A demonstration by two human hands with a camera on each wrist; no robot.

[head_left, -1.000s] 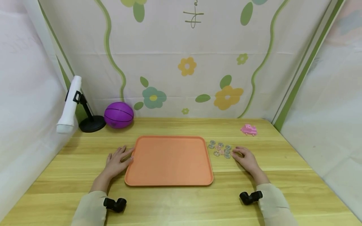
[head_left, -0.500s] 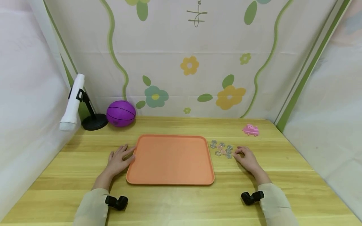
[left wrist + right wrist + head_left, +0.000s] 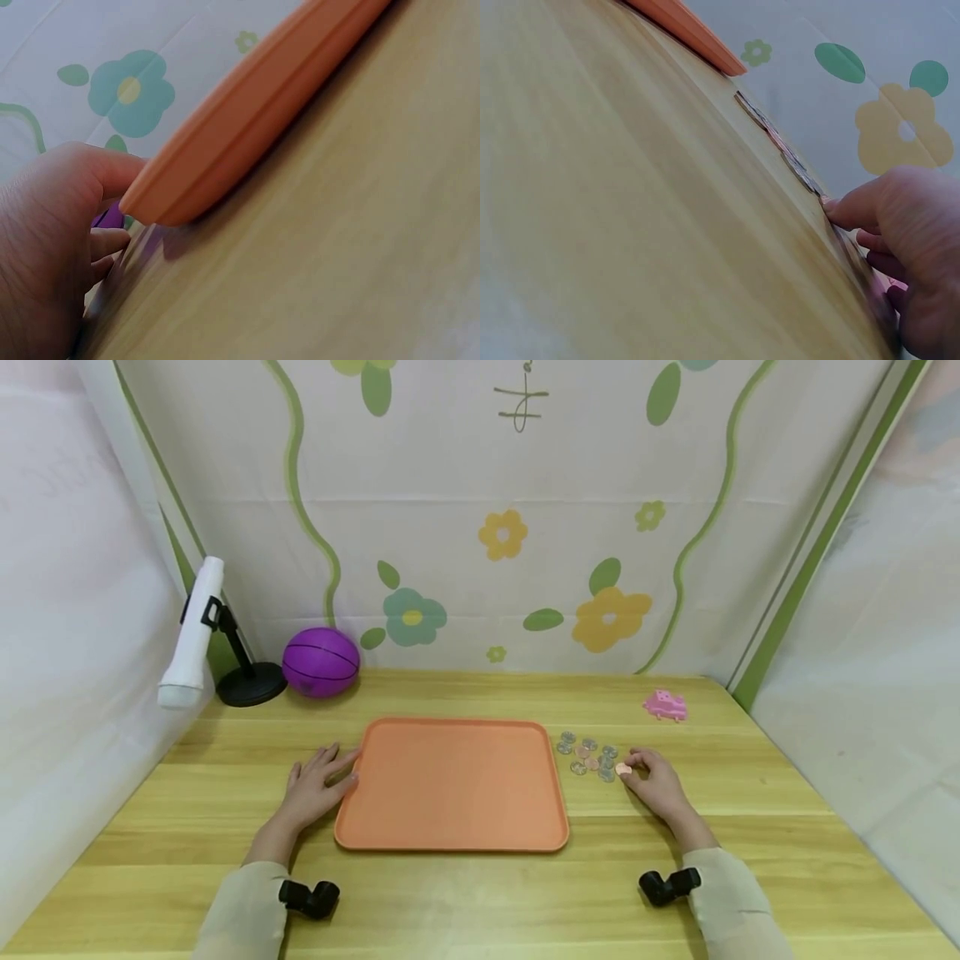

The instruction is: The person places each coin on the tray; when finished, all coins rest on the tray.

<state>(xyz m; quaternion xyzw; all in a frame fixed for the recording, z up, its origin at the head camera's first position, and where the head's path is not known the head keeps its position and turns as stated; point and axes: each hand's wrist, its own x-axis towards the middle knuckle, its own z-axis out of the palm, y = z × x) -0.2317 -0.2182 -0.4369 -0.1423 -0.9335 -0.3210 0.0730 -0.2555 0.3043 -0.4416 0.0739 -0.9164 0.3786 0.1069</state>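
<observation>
On the table an orange tray [image 3: 453, 785] lies flat, with nothing on it. My left hand [image 3: 311, 789] rests beside its left edge, fingers spread, with index finger and thumb touching the rim; the left wrist view has that hand [image 3: 56, 240] at the tray's corner. To the right of the tray lie several silver and copper coins [image 3: 607, 774] in a loose cluster. At the cluster's right side my right hand [image 3: 654, 781] pinches a shiny copper coin [image 3: 623, 769] between thumb and fingertips, low over the table. In the right wrist view the thumb hides most of this coin.
A pink toy [image 3: 665, 705] sits at the back right. A purple ball [image 3: 321, 662] and a white microphone-like thing [image 3: 195, 635] on a black stand [image 3: 252, 683] are at the back left. A flowered cloth [image 3: 465, 460] hangs behind the table [image 3: 480, 902].
The copper coin at my right fingertips now shows bright, where before it was mostly dull and covered. The whole head view shifted slightly at first. My left hand stays at the tray.
</observation>
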